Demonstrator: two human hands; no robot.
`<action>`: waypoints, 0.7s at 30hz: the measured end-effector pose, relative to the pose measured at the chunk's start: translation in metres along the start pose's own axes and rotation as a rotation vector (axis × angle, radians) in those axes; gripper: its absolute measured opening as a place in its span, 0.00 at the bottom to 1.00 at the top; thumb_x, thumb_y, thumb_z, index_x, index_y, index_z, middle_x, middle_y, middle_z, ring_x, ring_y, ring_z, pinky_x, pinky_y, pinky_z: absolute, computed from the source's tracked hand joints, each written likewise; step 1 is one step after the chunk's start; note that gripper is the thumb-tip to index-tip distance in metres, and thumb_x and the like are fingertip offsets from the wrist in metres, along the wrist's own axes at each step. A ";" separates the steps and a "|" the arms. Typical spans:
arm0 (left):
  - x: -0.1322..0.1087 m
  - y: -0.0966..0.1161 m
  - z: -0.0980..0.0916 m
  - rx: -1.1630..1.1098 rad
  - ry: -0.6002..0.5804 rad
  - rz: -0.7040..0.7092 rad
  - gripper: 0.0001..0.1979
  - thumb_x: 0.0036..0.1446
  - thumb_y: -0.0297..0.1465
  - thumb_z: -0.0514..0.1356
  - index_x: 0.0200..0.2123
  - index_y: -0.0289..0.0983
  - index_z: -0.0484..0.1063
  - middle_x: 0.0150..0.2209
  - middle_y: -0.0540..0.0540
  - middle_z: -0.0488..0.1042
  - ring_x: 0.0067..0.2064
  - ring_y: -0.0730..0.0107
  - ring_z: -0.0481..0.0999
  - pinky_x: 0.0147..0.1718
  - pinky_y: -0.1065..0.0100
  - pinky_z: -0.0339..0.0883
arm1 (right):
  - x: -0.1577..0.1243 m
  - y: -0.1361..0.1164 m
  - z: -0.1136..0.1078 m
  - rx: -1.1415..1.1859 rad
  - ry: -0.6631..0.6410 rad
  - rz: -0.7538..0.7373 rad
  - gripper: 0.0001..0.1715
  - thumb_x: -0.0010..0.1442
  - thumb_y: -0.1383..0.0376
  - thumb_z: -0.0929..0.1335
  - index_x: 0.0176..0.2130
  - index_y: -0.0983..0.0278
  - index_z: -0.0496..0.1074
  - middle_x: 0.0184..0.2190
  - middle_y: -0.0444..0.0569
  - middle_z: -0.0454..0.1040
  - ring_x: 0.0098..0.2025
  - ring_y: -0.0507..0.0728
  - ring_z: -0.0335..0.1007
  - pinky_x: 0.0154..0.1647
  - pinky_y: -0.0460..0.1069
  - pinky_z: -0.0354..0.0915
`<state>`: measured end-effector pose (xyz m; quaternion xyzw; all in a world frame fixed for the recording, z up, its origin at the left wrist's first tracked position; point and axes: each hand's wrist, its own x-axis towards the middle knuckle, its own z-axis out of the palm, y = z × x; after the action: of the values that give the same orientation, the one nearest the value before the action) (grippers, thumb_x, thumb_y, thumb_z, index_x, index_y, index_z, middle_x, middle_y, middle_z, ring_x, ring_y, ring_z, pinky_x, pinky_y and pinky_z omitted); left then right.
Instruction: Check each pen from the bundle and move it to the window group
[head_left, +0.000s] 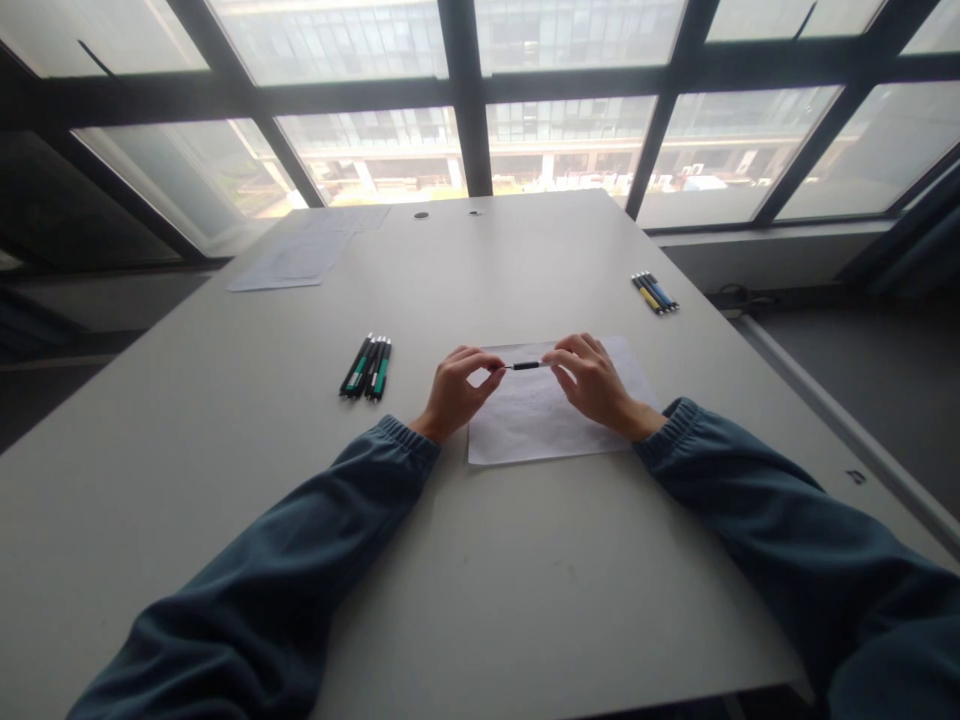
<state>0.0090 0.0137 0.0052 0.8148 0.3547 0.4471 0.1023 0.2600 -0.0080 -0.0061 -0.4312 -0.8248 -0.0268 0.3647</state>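
Both hands hold one pen [526, 366] level above the sheet of paper [551, 420]. The left hand [457, 390] pinches its nine o'clock end with curled fingers, and the right hand [592, 382] pinches the three o'clock end.

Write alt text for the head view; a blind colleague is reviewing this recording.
Two hands, the left hand and the right hand, hold a dark pen level between them above a white sheet of paper on a grey table. A group of green and black pens lies to the left, a few yellow and blue pens to the right.
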 end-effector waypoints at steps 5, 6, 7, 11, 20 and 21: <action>0.000 0.002 0.000 -0.017 -0.012 0.011 0.06 0.63 0.34 0.64 0.34 0.40 0.79 0.34 0.47 0.81 0.37 0.65 0.77 0.43 0.61 0.72 | 0.000 -0.001 -0.001 0.001 -0.005 -0.023 0.13 0.70 0.69 0.63 0.46 0.60 0.76 0.42 0.52 0.74 0.46 0.61 0.66 0.49 0.56 0.63; 0.000 0.001 0.000 -0.021 -0.015 0.012 0.06 0.63 0.34 0.65 0.35 0.40 0.79 0.34 0.47 0.81 0.37 0.65 0.77 0.43 0.61 0.72 | 0.000 -0.001 -0.001 0.003 -0.005 -0.028 0.13 0.70 0.69 0.63 0.46 0.60 0.76 0.42 0.52 0.74 0.46 0.61 0.66 0.49 0.56 0.63; 0.000 0.001 0.000 -0.027 -0.017 0.013 0.06 0.63 0.35 0.65 0.35 0.40 0.80 0.35 0.47 0.82 0.38 0.65 0.78 0.43 0.61 0.73 | 0.000 -0.001 -0.001 0.004 -0.005 -0.033 0.13 0.70 0.69 0.63 0.46 0.60 0.76 0.42 0.52 0.74 0.46 0.61 0.66 0.49 0.56 0.63; -0.001 -0.002 0.001 -0.048 0.001 0.021 0.06 0.61 0.35 0.67 0.41 0.41 0.80 0.36 0.47 0.82 0.39 0.65 0.78 0.44 0.60 0.74 | 0.001 -0.002 -0.001 0.009 -0.014 -0.036 0.13 0.69 0.70 0.63 0.46 0.59 0.76 0.42 0.52 0.74 0.45 0.61 0.66 0.49 0.56 0.63; -0.003 -0.006 0.002 -0.077 0.033 -0.041 0.08 0.58 0.37 0.70 0.38 0.40 0.79 0.36 0.47 0.82 0.38 0.65 0.79 0.42 0.61 0.74 | 0.001 -0.001 -0.001 0.011 -0.028 -0.031 0.13 0.69 0.70 0.64 0.45 0.59 0.76 0.42 0.52 0.74 0.46 0.61 0.66 0.49 0.56 0.63; -0.003 -0.006 0.002 -0.077 0.029 -0.046 0.08 0.58 0.37 0.70 0.36 0.40 0.79 0.36 0.47 0.82 0.38 0.65 0.79 0.42 0.61 0.74 | 0.001 -0.001 -0.001 0.013 -0.031 -0.028 0.13 0.68 0.70 0.64 0.45 0.58 0.76 0.42 0.52 0.74 0.46 0.61 0.67 0.49 0.56 0.63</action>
<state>0.0068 0.0160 -0.0005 0.7954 0.3572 0.4697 0.1384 0.2593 -0.0086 -0.0046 -0.4179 -0.8365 -0.0198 0.3540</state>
